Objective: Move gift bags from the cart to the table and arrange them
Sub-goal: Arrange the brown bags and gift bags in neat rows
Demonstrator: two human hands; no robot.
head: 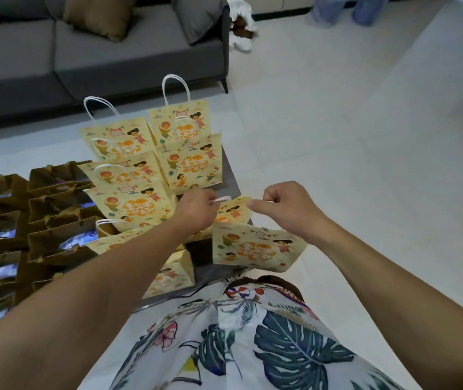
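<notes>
While your left hand (196, 211) pinches one white handle and your right hand (286, 208) pinches the other, the yellow gift bag (255, 249) hangs over the table's (231, 175) corner; set carelessly, it could topple off the edge.
</notes>
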